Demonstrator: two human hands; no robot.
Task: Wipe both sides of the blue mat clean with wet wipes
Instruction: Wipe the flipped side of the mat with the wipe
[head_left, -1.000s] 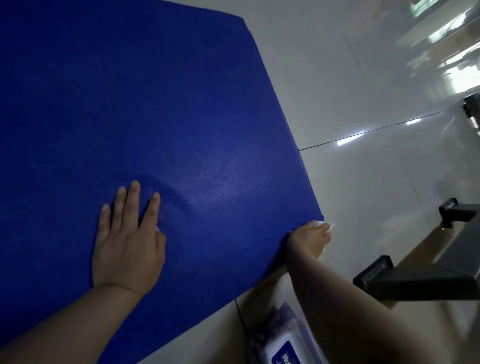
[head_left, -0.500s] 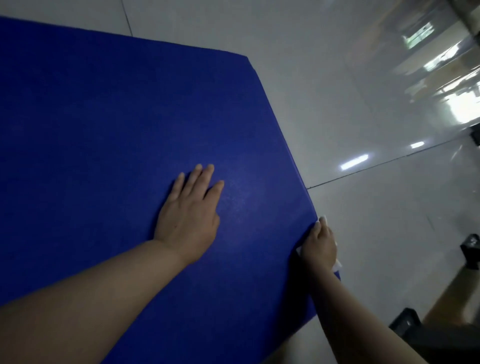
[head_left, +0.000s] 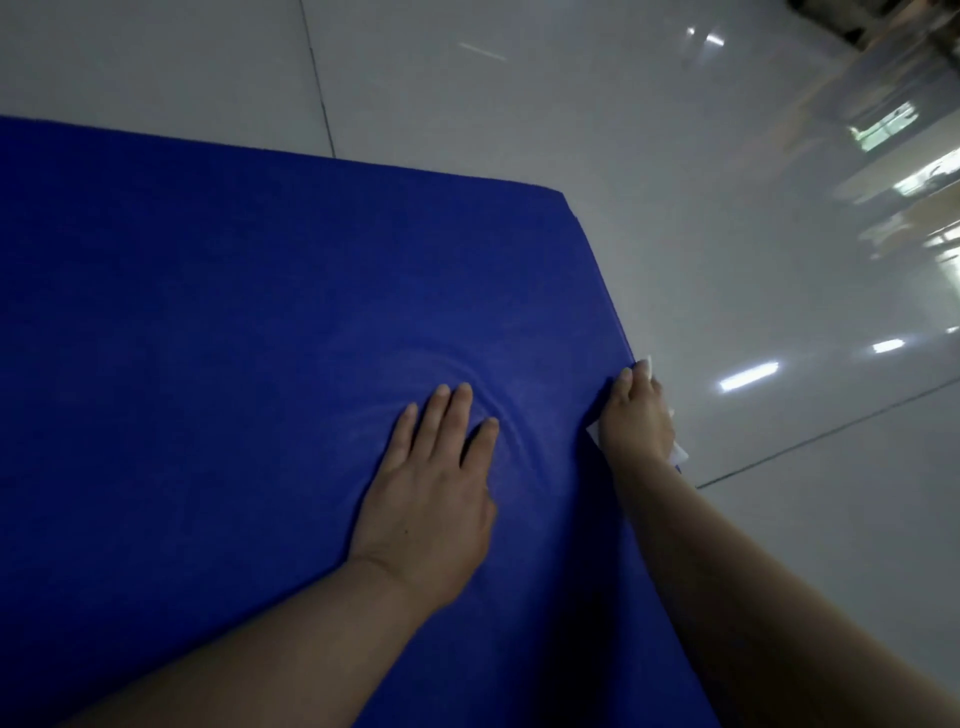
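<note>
1. While it lies flat on the floor (head_left: 519, 93), the blue mat (head_left: 208, 364) fills the left and middle of the view, its right edge running from the near bottom up to a rounded far corner; its near and left ends are out of frame, so its long axis cannot be told. No writing or label shows on it.
2. Pale glossy tiles with dark joint lines make up the floor, which carries bright light reflections at the right.
3. Fingers straight and lightly spread, the left hand (head_left: 431, 499) presses palm-down on the mat near its right edge, with faint curved ripples around the fingertips.
4. At the mat's right edge, the right hand (head_left: 636, 421) curls its fingers over a wet wipe (head_left: 678, 454), pressing it against that edge.
5. White corners of the wipe poke out on both sides of the hand.
</note>
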